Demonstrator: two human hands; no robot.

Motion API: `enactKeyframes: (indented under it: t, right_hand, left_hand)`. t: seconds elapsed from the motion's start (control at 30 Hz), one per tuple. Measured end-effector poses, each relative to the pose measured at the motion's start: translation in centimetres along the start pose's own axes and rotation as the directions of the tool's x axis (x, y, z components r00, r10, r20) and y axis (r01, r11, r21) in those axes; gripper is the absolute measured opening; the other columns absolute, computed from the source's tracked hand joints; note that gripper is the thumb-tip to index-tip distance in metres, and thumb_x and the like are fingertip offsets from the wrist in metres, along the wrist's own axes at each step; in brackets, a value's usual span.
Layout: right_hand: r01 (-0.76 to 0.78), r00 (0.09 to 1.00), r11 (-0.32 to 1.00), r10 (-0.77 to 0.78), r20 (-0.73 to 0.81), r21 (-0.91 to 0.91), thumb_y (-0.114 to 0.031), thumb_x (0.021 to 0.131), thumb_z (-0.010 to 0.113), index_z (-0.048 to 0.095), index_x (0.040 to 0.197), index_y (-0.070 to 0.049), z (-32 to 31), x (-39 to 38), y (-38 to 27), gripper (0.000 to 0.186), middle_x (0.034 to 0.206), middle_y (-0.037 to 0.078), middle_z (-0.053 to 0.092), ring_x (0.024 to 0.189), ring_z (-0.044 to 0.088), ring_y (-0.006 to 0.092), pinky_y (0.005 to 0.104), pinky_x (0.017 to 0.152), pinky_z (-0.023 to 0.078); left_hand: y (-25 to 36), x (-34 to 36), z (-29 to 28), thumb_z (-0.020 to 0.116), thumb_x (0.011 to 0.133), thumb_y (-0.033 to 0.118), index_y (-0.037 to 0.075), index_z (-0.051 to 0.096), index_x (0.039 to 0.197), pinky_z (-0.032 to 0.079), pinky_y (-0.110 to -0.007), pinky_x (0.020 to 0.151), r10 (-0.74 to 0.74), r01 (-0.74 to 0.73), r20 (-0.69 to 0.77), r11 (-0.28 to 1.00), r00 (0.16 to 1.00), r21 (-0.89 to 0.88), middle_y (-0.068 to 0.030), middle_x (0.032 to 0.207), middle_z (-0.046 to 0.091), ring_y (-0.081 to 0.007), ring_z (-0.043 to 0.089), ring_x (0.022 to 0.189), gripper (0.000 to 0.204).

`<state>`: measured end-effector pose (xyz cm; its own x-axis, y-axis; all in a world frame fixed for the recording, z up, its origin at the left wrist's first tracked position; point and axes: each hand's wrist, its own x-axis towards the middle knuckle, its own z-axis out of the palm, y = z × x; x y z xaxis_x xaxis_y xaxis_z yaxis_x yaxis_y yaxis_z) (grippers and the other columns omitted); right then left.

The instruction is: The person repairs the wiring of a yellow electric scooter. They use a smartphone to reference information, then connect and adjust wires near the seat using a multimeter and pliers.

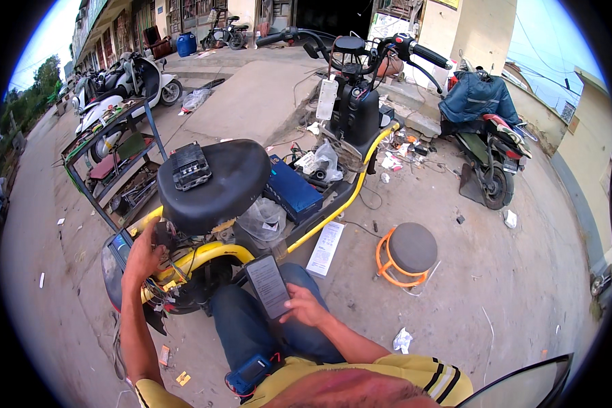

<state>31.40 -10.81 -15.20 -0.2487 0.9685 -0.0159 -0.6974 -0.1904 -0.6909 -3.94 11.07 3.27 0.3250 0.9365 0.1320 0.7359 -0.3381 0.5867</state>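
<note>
My right hand (304,306) holds a smartphone (268,285) upright over my knees, its lit screen full of text lines. At the rear of a yellow-framed electric scooter (217,253), my left hand (143,255) is closed around a dark part beside the seat, mostly hidden by the fingers. Loose coloured wires (173,284) with connectors hang just below that hand. On the black seat (214,180) lies a finned black controller box (191,166). A blue multimeter-like device (251,370) rests on my lap, with red and black leads.
A blue box (292,189) and plastic bags lie on the scooter's footboard. A white printed carton (326,249) and an orange-legged round stool (415,248) stand to the right. On the left is a metal rack (115,160) with tools; parked scooters (486,143) and litter surround the area.
</note>
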Motion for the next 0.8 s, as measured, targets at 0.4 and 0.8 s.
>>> enactKeyframes:
  t: [0.4,0.8]
  right_hand:
    - [-0.038,0.999,0.999,0.037,-0.017,-0.026,-0.010,0.088,0.066,0.043,0.146,0.003,-1.4,-0.1,0.4,0.063,0.136,0.018,0.062,0.113,0.069,0.0283,0.0393,0.074,0.066]
    - [-0.072,0.996,0.995,0.068,-0.059,-0.063,-0.009,0.089,0.065,0.041,0.149,0.004,-1.0,-0.1,0.0,0.066,0.135,0.017,0.062,0.112,0.069,0.0271,0.0391,0.074,0.066]
  left_hand:
    - [-4.0,1.0,0.8,0.066,0.081,-0.011,0.006,0.045,0.148,0.055,-0.035,0.090,0.050,-0.037,0.027,0.939,0.998,-0.342,-0.0126,0.110,0.061,-0.0211,0.065,0.099,0.072]
    - [-3.9,0.2,0.6,0.067,0.075,-0.015,0.006,0.048,0.141,0.051,-0.029,0.088,0.021,-0.041,-0.053,0.916,0.998,-0.400,-0.0063,0.106,0.053,-0.0155,0.055,0.095,0.072]
